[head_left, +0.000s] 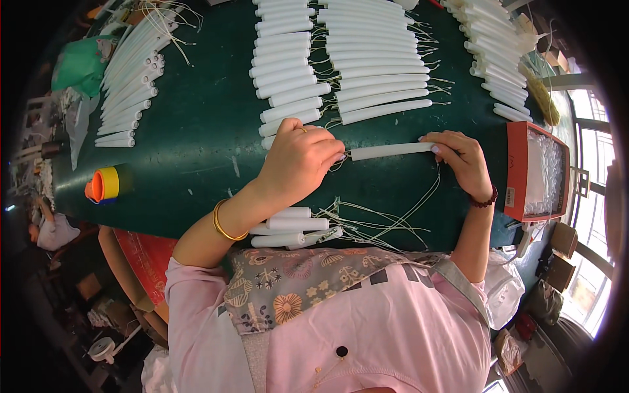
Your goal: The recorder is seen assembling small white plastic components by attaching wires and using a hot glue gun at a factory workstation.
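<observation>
A slim white tube lies level between my hands, just above the green table. My right hand grips its right end between thumb and fingers. At the tube's left end, my left hand pinches thin wires that come out of it; the fingertips partly hide them. A pale wire hangs from the tube's right end by my right hand. Nearer to me lie several shorter white tubes with long loose wires. Beyond my hands, a row of white tubes with wires is laid out.
More white tubes form a column at centre, a stack at left and another at right. Tape rolls sit at the table's left. A red box with clear plastic stands on the right edge.
</observation>
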A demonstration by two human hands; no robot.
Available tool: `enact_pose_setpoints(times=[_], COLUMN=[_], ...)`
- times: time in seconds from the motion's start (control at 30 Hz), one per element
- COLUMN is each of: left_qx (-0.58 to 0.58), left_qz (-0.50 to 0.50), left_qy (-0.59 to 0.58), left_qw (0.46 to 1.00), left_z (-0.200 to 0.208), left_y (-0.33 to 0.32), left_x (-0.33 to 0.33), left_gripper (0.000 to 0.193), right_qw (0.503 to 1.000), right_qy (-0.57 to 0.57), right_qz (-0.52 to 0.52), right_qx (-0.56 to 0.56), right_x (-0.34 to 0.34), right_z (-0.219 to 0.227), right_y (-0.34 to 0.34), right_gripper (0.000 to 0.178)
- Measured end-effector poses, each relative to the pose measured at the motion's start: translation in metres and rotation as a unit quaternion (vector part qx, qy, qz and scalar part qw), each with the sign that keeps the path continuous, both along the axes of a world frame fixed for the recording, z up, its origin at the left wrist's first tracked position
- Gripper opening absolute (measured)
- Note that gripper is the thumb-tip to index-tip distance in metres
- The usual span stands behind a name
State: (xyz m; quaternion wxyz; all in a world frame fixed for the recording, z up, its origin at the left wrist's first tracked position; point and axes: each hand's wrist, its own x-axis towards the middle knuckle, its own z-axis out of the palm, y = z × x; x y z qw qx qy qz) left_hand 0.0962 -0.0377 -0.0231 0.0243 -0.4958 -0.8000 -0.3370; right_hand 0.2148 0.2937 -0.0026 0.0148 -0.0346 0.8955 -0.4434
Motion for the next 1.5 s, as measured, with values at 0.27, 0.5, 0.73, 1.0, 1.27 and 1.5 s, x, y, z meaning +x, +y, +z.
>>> enact_pose_setpoints(times=[0.27,0.5,0.73,1.0,1.27,1.5], left_qx=[-0.013,0.070,-0.077,-0.070,-0.182,-0.172], left_qz=[0.003,-0.031,0.010,0.084,-0.072,-0.050], left_qy=[0.002,-0.020,0.061,0.071,-0.131,-0.136], left_qw=[1.000,0.997,0.995,0.991,0.972,0.974], left_z=[0.002,0.000,0.032,0.024,0.060,0.050], left_y=[0.000,-0.003,-0.042,-0.046,-0.085,-0.086], left_x=[0.001,-0.001,-0.001,-0.004,0.031,0.028], left_gripper=[0.008,0.018,0.027,0.025,0.026,0.025], right_qw=[0.998,0.998,0.975,0.929,0.974,0.964], right_qy=[-0.041,0.050,0.147,0.217,0.049,0.125], right_qz=[-0.022,0.014,0.002,-0.018,0.153,0.135], right_qx=[-0.049,0.021,0.168,0.299,0.157,0.191], right_x=[0.001,-0.006,-0.012,-0.045,0.006,0.013], right_z=[0.003,-0.004,0.000,0.000,0.029,0.005], right_y=[-0.002,-0.004,-0.027,-0.047,-0.104,-0.135], right_gripper=[0.023,0.021,0.025,0.020,0.023,0.015])
